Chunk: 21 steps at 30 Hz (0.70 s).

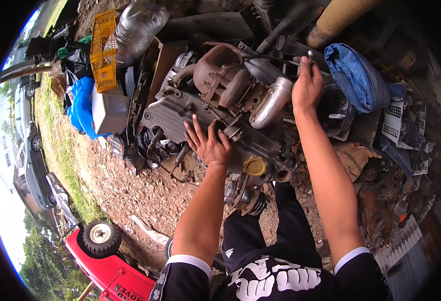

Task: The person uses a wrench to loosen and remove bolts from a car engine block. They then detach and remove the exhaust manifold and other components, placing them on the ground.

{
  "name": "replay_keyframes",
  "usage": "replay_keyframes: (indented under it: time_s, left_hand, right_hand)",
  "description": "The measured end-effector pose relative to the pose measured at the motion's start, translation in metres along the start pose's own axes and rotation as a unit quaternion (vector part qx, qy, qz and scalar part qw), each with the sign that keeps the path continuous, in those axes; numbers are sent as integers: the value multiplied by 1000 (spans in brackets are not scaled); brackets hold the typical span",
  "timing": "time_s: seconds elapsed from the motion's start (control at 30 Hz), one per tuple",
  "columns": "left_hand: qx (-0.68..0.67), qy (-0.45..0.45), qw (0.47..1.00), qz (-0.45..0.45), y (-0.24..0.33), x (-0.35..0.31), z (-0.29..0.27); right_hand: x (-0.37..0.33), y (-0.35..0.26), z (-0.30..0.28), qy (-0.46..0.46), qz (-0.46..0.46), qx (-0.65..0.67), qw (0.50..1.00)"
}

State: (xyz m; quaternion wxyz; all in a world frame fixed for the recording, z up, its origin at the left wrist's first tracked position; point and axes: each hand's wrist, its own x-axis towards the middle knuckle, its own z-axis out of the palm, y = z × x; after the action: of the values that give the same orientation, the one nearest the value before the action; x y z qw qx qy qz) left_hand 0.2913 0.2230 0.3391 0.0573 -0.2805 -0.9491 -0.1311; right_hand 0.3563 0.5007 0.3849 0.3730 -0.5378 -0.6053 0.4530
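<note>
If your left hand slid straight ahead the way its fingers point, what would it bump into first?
Probably the small dark stub on the grey engine cover, just past the fingertips of the left hand; how high it stands is hard to judge here.

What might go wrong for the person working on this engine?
If the right hand slips off the metal tool, its knuckles might hit the silver pipe. The bare left hand, on the engine cover, could get scraped by metal edges. The stony ground might make footing unsteady.
</note>
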Motion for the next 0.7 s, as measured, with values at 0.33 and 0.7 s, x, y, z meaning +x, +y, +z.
replay_keyframes:
  time_s: [0.33, 0.7]
  left_hand:
    - [53, -30, 998, 29, 4, 2, -4]
    - [90, -51, 994, 19, 3, 0, 0]
  right_hand:
    - [-133, 129, -112, -206, 192, -118, 952]
    - [-136, 117, -77, -461, 112, -170, 864]
